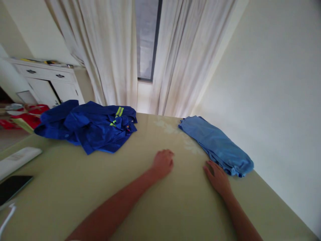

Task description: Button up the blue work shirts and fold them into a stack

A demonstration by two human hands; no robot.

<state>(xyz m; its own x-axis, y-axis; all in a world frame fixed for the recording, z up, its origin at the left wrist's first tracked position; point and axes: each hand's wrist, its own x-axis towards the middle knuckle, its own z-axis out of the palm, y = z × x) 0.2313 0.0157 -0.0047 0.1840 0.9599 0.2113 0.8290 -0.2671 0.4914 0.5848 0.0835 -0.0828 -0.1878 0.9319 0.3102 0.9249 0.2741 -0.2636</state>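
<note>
My left hand (163, 163) is over the middle of the tabletop, fingers curled in loosely, with nothing visible in them. Off to the right, my right hand (217, 178) is open, thumb apart from the fingers. Its fingertips are at the near left edge of a folded light-blue garment (217, 142); whether they press on it I cannot tell. That garment lies as a long flat bundle along the wall side of the table. A crumpled dark-blue work garment (94, 125) with yellow-green reflective strips rests at the far left, away from both hands.
The pale table (140, 207) meets a white wall (281, 100) on the right. At the left edge lie a white power strip-like bar (18, 160), a dark phone (13, 188) and a white cable (8, 216). Curtains (112, 50) and a white cabinet (50, 85) stand beyond.
</note>
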